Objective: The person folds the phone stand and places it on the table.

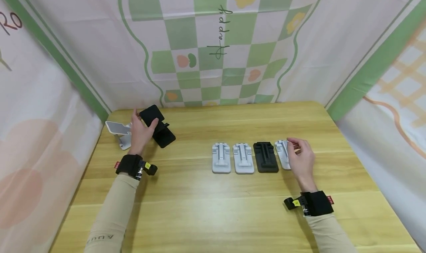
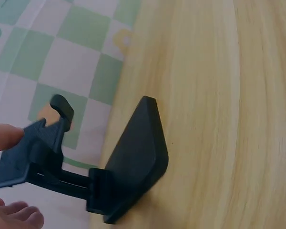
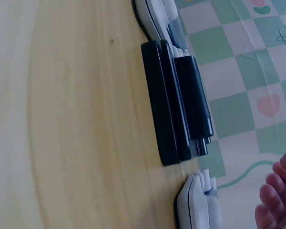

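Hands well apart over a wooden table [image 1: 186,208], a person tends two ends of a display of stands. At far left, the left hand [image 1: 141,134] has thumb and fingers about the upper plate [image 1: 151,113] of an unfolded black stand [image 1: 161,129], just right of an unfolded white stand [image 1: 117,128]. At right, the right hand [image 1: 303,160] hovers over a folded white stand [image 1: 281,153], its fingers loosely curled and gripping nothing. That stand ends a row with a folded black stand [image 1: 265,157] and two other white stands [image 1: 232,158]. Good work at the left would probably mean settling the base [image 2: 138,157] flat before letting go, with a light thumb so the plate does not swing (the hinges look easily nudged, in this judgement). The left wrist view reveals the stem [image 2: 69,183] joining plate and base, largely lost from overhead; only the head view includes the unfolded white neighbour. The right wrist view shows a gap between fingers and folded white stand, where from above they overlap.
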Tool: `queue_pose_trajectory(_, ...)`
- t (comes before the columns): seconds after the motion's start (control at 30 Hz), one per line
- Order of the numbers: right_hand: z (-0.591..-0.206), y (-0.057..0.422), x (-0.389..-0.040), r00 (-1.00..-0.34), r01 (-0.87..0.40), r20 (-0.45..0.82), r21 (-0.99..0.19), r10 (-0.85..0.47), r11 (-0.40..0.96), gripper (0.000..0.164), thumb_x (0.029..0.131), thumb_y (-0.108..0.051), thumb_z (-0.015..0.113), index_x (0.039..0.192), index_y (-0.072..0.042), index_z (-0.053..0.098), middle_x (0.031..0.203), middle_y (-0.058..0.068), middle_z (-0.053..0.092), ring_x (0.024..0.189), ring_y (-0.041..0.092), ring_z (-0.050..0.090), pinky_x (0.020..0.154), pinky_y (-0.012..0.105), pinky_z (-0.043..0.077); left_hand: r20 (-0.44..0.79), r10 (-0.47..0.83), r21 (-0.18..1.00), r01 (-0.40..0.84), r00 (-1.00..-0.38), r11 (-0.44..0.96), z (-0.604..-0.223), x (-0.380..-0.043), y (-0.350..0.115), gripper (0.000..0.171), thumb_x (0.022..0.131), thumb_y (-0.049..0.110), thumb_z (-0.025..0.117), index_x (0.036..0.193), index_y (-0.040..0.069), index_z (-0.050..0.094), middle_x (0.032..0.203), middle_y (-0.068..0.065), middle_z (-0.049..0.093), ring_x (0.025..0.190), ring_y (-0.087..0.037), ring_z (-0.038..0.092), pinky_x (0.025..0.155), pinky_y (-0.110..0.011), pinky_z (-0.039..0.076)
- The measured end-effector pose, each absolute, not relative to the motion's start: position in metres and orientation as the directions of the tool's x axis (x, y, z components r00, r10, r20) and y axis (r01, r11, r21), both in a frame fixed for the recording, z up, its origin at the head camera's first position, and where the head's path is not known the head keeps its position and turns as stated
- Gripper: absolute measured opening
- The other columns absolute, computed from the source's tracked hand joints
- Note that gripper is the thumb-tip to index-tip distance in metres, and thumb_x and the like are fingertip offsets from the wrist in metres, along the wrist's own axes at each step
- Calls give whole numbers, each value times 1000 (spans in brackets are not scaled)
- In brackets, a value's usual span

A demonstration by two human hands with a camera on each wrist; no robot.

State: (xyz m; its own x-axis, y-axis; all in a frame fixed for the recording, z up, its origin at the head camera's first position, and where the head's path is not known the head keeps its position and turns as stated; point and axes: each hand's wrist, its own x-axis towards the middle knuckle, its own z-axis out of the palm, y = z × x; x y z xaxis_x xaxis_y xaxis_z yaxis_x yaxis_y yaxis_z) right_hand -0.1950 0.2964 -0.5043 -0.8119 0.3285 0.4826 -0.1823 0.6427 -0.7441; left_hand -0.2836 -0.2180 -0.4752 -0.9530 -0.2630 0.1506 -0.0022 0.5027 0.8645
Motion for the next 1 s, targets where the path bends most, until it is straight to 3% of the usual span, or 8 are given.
queue_pose_trajectory(0.1,-507,293,-196,-814,-195,485,-748,321,635,19,100,-3,60,110,8,72,96,20,66,81,-8,48,69,9,38,71,-247,917,-34,-966,396,-478,-285,-220,93,102,32,64,164,3,1,167,-25,19,154,-38,27,125,-46,27)
queue_pose_trajectory(0.23,-509,289,-195,-833,-173,449,-768,324,616,19,101,-5,60,110,6,72,98,17,66,80,-6,50,70,7,39,3,-218,963,-56,-976,264,-482,-286,-221,77,104,28,61,161,1,17,163,-23,32,149,-36,37,123,-45,32)
queue_pose_trajectory(0.33,-509,286,-194,-840,-163,429,-784,333,599,19,101,-6,60,110,5,73,99,17,66,81,-5,51,72,8,40,-17,-208,970,-66,-978,234,-485,-287,-222,65,105,27,61,156,1,31,158,-21,40,146,-35,41,121,-45,35)
queue_pose_trajectory(0.53,-509,282,-194,-835,-181,438,-791,334,584,19,101,-5,60,109,6,73,100,19,67,82,-5,52,74,8,40,-15,-252,977,-68,-968,202,-485,-290,-222,60,103,26,65,151,1,42,153,-21,47,142,-32,45,120,-42,36)
queue_pose_trajectory(1.0,-506,278,-198,-842,-190,425,-809,332,556,20,102,-7,59,111,5,73,101,15,66,85,-3,53,77,10,42,26,-328,983,-35,-944,180,-476,-289,-213,58,98,30,72,146,2,53,146,-19,58,135,-28,53,118,-38,40)
